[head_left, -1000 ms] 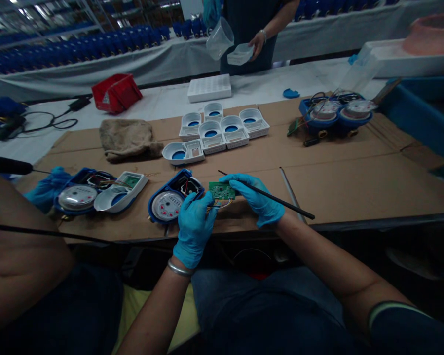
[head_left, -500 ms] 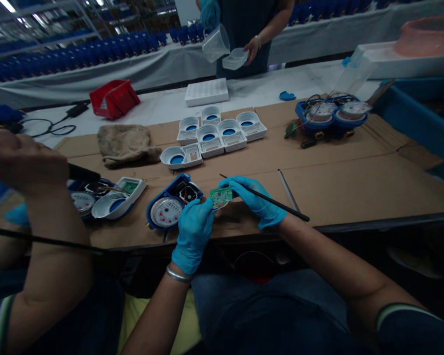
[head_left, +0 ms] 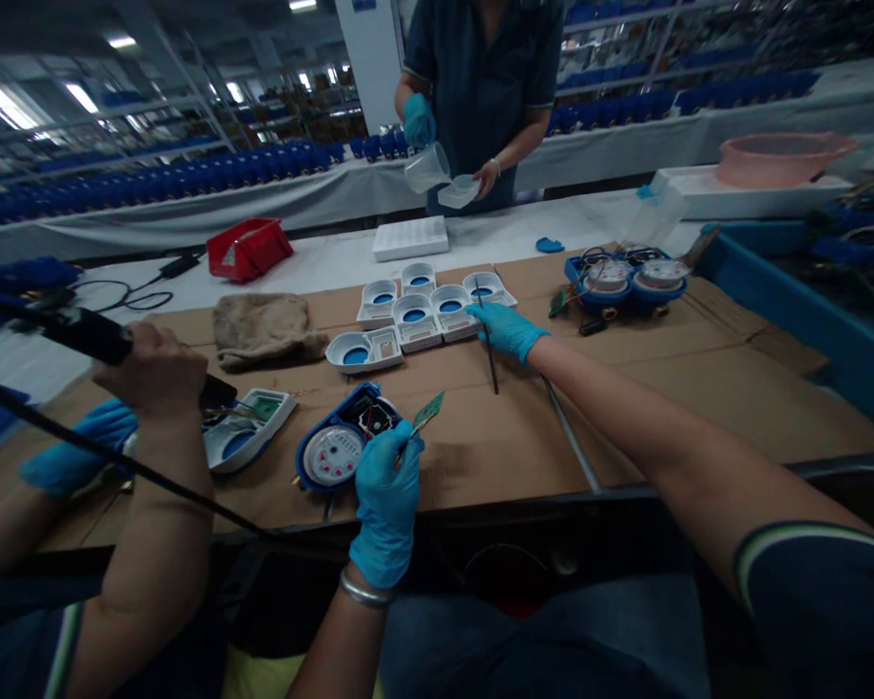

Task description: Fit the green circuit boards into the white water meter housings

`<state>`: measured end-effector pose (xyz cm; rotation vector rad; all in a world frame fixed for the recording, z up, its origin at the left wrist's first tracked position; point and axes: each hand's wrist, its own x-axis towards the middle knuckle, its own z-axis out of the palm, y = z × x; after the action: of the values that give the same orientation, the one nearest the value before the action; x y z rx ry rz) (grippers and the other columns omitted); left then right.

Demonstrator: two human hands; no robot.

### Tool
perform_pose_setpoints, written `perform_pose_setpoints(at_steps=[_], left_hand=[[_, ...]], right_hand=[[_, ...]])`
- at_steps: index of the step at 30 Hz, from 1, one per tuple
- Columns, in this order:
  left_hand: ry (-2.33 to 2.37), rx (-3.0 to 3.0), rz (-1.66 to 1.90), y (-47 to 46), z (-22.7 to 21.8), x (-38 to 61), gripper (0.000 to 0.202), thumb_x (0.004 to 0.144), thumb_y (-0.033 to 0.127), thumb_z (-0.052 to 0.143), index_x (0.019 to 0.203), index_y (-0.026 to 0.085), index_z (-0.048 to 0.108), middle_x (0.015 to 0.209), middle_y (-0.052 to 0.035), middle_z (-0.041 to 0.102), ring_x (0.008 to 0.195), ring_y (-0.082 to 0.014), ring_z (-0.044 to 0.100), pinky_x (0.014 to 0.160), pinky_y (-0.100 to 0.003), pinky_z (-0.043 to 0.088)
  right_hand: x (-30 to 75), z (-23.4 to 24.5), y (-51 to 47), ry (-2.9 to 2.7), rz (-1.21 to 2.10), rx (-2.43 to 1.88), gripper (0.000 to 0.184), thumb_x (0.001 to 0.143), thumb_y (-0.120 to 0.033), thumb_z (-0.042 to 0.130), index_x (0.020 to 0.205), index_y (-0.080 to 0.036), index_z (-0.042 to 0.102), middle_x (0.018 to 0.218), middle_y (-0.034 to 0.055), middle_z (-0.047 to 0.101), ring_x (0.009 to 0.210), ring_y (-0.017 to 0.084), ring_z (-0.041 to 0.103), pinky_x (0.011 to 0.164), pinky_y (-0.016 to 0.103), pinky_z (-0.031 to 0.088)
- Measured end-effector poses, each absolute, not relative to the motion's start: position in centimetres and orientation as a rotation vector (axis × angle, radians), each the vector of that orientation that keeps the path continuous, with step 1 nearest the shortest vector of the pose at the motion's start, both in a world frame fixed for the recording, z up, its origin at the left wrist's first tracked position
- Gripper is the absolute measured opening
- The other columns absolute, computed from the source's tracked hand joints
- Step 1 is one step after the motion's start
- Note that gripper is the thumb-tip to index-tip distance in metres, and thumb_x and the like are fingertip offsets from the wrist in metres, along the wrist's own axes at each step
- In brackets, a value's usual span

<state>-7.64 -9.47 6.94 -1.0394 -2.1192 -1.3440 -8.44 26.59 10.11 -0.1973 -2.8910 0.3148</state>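
My left hand [head_left: 387, 495], in a blue glove, pinches a small green circuit board [head_left: 428, 412] near its wires, tilted above the cardboard. Just left of it lies a blue water meter [head_left: 333, 454] with a round dial and an open black compartment. My right hand [head_left: 508, 332], gloved too, is closed round a thin black rod [head_left: 490, 361] and reaches forward. Its fingertips are at the near edge of a white meter cover [head_left: 501, 288] with a round blue-looking opening; whether they touch it I cannot tell. Several similar covers [head_left: 417, 333] stand beside that one.
At left a co-worker's hand [head_left: 152, 374] holds a black power tool [head_left: 91, 330] with a cable over another meter. A brown cloth [head_left: 262, 328], a red bin [head_left: 248, 249], a metal strip [head_left: 574, 442] and paired meters [head_left: 626, 282] lie around. Across the table a person [head_left: 481, 87] holds plastic containers.
My right hand has left the circuit board and moved forward to the white covers, carrying the black rod. My left hand keeps the board, now tilted. The view has lifted.
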Motion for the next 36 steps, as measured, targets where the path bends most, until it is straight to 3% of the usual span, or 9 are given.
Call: perform_pose_setpoints(at_steps=[5,13,20,24,28,33,36], left_hand=[[-2.098,-1.042,-1.315,-9.1,7.3,-7.6,0.013,0.089,0.028,0.063,0.097,0.018,0.069,0.08,-0.0036,0.073,0.073,-0.0162,0.07,0.072,-0.032,0.057],[-2.017,-1.044,-1.22,-8.8,7.6,-7.6,0.011,0.088,0.024,0.065,0.097,0.019,0.068,0.084,-0.0034,0.073,0.075,-0.0167,0.07,0.071,-0.031,0.057],[-2.035,-1.012,-1.236,-8.7,7.6,-7.5,0.011,0.088,0.027,0.065,0.095,0.019,0.068,0.085,-0.0039,0.073,0.077,-0.0176,0.068,0.073,-0.032,0.055],[-2.134,-0.901,-1.308,-8.6,7.8,-7.5,0.015,0.089,0.032,0.063,0.096,0.02,0.068,0.081,-0.0028,0.072,0.074,-0.0169,0.067,0.073,-0.031,0.053],[-2.267,-0.802,-1.427,-8.0,8.6,-7.2,0.021,0.09,0.039,0.061,0.095,0.019,0.067,0.077,-0.0017,0.07,0.071,-0.0152,0.065,0.071,-0.029,0.05],[-2.372,-0.756,-1.423,-7.7,10.1,-7.2,0.022,0.092,0.04,0.056,0.087,0.02,0.065,0.073,0.0002,0.067,0.065,-0.0132,0.06,0.064,-0.026,0.044],[-2.378,-0.771,-1.366,-7.5,10.7,-7.6,0.021,0.093,0.038,0.054,0.084,0.02,0.063,0.071,0.0007,0.065,0.064,-0.0133,0.058,0.064,-0.026,0.042]], right_hand=[[-9.9,11.7,26.8,-2.938,0.257,-0.214,0.075,0.078,-0.018,0.067,0.146,-0.005,0.039,0.143,0.0253,0.048,0.13,0.033,0.048,0.109,0.045,0.037],[-11.2,14.6,26.0,-3.09,0.169,-0.164,0.05,0.078,-0.033,0.072,0.123,-0.015,0.061,0.126,0.0179,0.064,0.114,0.03,0.059,0.101,0.039,0.04],[-4.7,13.3,21.8,-2.948,0.455,0.063,0.05,0.079,-0.049,0.072,0.113,-0.013,0.064,0.116,0.0155,0.067,0.108,0.028,0.059,0.098,0.038,0.042],[-1.6,12.2,20.1,-2.691,0.594,-0.058,0.045,0.093,-0.041,0.056,0.128,-0.014,0.057,0.12,0.0137,0.066,0.111,0.025,0.059,0.102,0.038,0.042],[-2.8,11.4,21.9,-2.659,0.689,-0.273,0.064,0.085,-0.036,0.067,0.142,-0.013,0.047,0.131,0.0148,0.062,0.116,0.026,0.06,0.101,0.034,0.044],[-3.5,10.5,23.0,-2.802,0.72,-0.54,0.031,0.092,-0.027,0.055,0.121,-0.019,0.065,0.122,0.0093,0.069,0.108,0.025,0.064,0.092,0.032,0.047],[-1.0,10.3,20.5,-2.814,0.715,-0.584,0.026,0.093,-0.027,0.051,0.113,-0.018,0.067,0.116,0.0093,0.071,0.103,0.023,0.065,0.087,0.028,0.046]])
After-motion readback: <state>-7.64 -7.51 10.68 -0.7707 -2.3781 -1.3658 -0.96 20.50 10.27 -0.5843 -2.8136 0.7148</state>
